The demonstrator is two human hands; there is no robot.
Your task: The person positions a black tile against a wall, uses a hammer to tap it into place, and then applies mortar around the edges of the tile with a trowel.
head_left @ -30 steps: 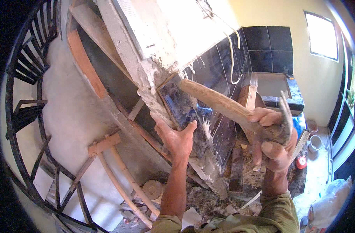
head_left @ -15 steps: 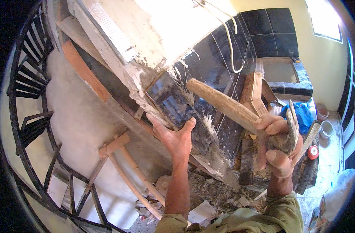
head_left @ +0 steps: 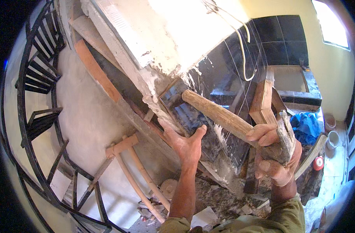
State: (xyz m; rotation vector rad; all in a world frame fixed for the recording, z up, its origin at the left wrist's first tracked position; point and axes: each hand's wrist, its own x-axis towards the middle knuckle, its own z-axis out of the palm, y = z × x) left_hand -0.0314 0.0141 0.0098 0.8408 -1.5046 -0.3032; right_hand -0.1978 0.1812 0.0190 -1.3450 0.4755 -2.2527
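Swinging back over the dark tile (head_left: pixel 185 112), the butt of the wooden-handled tool (head_left: pixel 220 116) now shows against the tile's upper part; half a second ago it stood off to the right of it, over the tiled wall (head_left: pixel 236 81). Whether wood and tile actually touch cannot be told from this angle. The right hand (head_left: pixel 279 171) has its fingers closed round the crusted head of the tool, so the handle points away toward the tile. The left hand (head_left: pixel 185 145) has kept its place at the tile's lower end, thumb and fingers spread wide, the thumb by the right edge and the fingers by the left.

The tile sits tilted just below the mortar-streaked near corner of the white masonry (head_left: pixel 162 39), in line with its rough edge, and has not visibly shifted against that corner. To judge by this, the handle is serving as a mallet and the tile is being tapped into its bed while the left hand steadies it.
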